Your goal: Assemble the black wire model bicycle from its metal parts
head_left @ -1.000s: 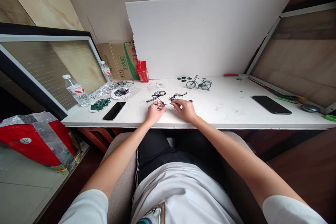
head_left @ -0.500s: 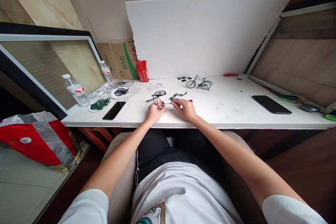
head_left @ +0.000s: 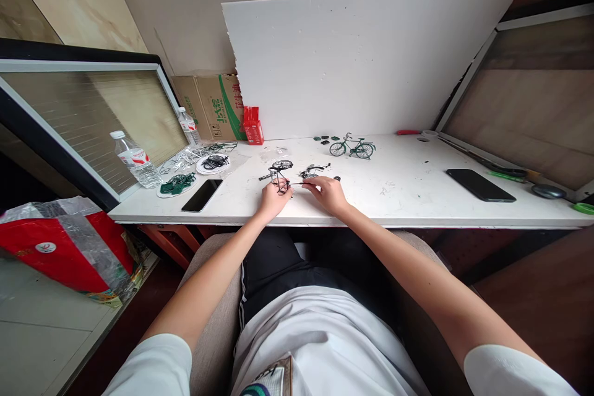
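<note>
Near the table's front edge my left hand (head_left: 275, 198) is closed around a black model bicycle frame (head_left: 280, 180), whose lower part is hidden by the fingers. A spoked wheel (head_left: 282, 164) shows at the far end of the frame. My right hand (head_left: 328, 193) pinches a thin dark rod (head_left: 297, 184), its tip reaching the frame's right side; the exact kind of rod is too small to tell. Just beyond my right hand lie loose dark bicycle parts (head_left: 315, 169). Farther back, a finished green model bicycle (head_left: 352, 147) stands upright.
Left on the white table (head_left: 399, 198) are a phone (head_left: 202, 195), green parts (head_left: 177, 184), black parts on a white disc (head_left: 215, 163) and water bottles (head_left: 136, 159). A red box (head_left: 253, 127) stands at the back. Another phone (head_left: 481, 185) lies right, near a mouse (head_left: 548, 190).
Both hands stay almost in place. The black frame and the rod between my hands have shifted very slightly.
</note>
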A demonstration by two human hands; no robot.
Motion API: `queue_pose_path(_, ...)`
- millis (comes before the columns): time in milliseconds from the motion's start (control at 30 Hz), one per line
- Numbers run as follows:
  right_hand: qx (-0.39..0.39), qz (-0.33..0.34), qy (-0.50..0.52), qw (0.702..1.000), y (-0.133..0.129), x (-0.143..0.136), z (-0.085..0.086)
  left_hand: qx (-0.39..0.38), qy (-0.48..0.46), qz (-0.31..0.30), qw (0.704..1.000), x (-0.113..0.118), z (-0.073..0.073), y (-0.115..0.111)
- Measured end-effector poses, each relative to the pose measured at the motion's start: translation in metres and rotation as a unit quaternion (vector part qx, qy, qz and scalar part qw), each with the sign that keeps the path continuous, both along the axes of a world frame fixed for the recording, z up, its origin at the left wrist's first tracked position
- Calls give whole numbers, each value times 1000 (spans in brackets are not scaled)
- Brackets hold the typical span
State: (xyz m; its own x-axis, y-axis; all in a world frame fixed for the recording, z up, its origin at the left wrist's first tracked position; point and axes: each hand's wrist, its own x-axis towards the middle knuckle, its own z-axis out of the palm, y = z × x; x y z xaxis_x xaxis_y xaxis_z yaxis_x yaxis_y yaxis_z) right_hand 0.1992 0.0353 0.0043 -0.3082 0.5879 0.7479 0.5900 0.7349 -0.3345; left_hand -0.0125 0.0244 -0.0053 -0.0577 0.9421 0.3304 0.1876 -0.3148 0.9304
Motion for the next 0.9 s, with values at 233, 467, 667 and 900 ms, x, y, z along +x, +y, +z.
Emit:
queue_pose_path(233, 15, -1, -13, 1000, 0, 0, -1, 5, 3, -3, 1000, 0, 1, -2)
queue_pose_path(467, 22, -2, -16, 1000, -2, -1, 0, 6, -3, -6, 1000, 0, 1, -2)
queue_pose_path(667, 20, 3, -14, 1000, -2, -1, 0, 11, -2, -8, 1000, -1, 0, -2)
queue_pose_path(900, 15, -8, -29, 999, -3, 0, 1, 10, -8, -9, 1000, -1, -2, 0)
